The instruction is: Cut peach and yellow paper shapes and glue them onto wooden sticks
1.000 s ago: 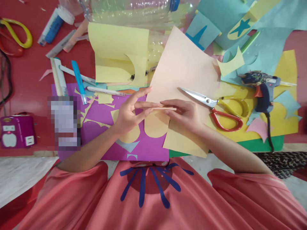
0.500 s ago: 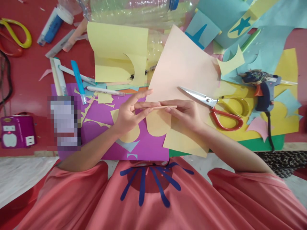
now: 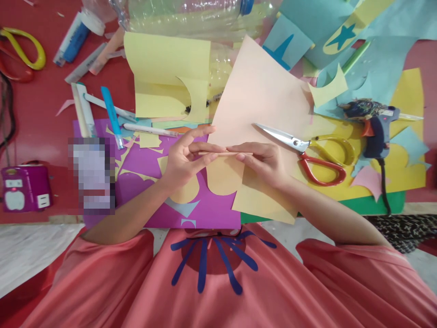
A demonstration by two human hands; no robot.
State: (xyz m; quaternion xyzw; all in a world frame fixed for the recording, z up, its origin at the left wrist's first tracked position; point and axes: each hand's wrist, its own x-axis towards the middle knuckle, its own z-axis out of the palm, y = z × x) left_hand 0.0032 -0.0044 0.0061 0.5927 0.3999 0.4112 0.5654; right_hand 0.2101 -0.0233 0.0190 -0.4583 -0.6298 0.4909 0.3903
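Observation:
My left hand [image 3: 191,157] pinches one end of a narrow pale peach paper strip [image 3: 227,154] between thumb and fingers, with its index finger raised. At the other end of the strip, my right hand [image 3: 261,160] grips with thumb and fingertips. The strip is seen nearly edge-on, so its full shape is hidden. Below it lies a cream paper with a rounded edge [image 3: 223,180], partly over a purple sheet [image 3: 218,214]. Beyond the hands spreads a large peach sheet [image 3: 259,91]. Scissors with red and yellow handles [image 3: 297,144] rest partly open on it, by my right hand.
At the right a glue gun [image 3: 377,134] lies on yellow paper [image 3: 409,175]. Several pens, including a blue one [image 3: 109,111], and a phone [image 3: 92,175] are to the left. More scissors [image 3: 39,50] and a purple box [image 3: 25,187] sit at the far left.
The paper strip has levelled slightly, and my fingers have shifted a little along it. Everything else on the table stays in place.

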